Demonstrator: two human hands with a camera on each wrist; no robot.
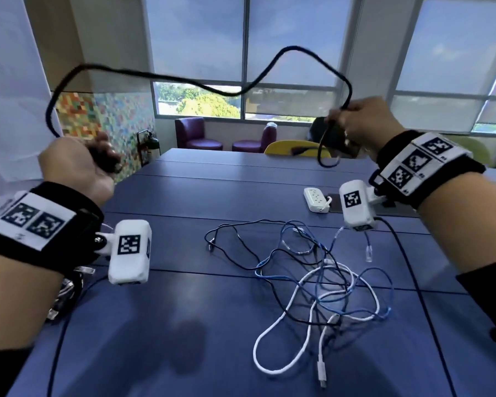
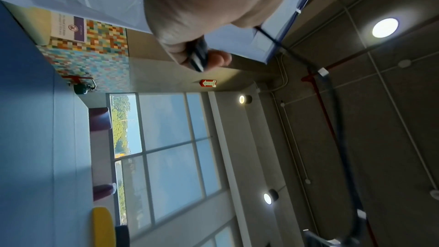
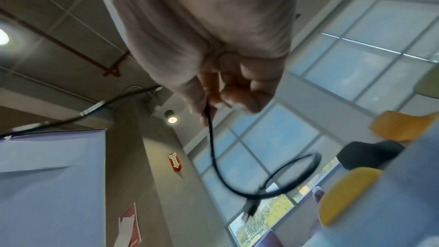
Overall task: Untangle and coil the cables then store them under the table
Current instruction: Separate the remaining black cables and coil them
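My left hand (image 1: 78, 161) and right hand (image 1: 361, 124) are both raised above the desk (image 1: 184, 325), each curled around one end of the black cable (image 1: 166, 78) — it arcs between them. The other cables (image 1: 312, 276) lie tangled on the desk at about five o'clock — a white power strip (image 1: 317, 199) sits beyond them at one o'clock.

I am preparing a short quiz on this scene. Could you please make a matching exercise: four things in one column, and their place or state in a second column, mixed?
1. black cable
2. white cable
3. power strip
4. yellow chair

a. beyond the table's far edge
b. held up between both hands
c. lying in the tangle
d. far right on the table

Pairs: 1-b, 2-c, 3-d, 4-a
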